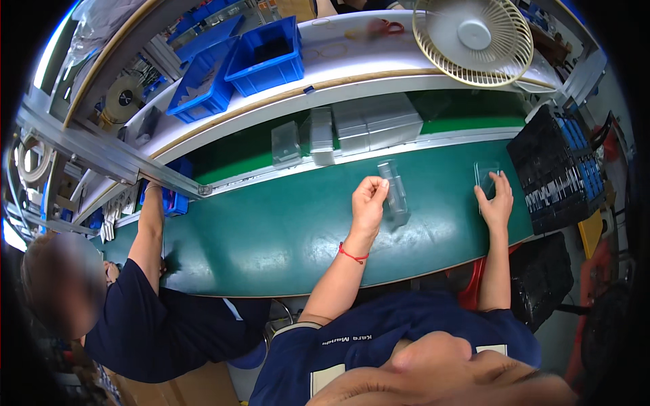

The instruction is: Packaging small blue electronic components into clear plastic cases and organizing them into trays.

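My left hand (369, 206), with a red string bracelet on its wrist, is closed with thumb and fingers pinched at the side of a long, narrow clear plastic box (395, 196). The box is held tilted over the green tabletop (284, 230). Further right, my right hand (497, 201) has its thumb and fingers round a second clear plastic box (485, 173), near the table's right end. Part of that box is hidden by the fingers.
Clear plastic boxes (376, 125) stand along the back ledge. Above are blue bins (265, 64) and a fan (474, 37) on a white shelf. Black racks (555, 169) border the right. At left, a co-worker's arm (150, 230) reaches into a blue bin (177, 196).
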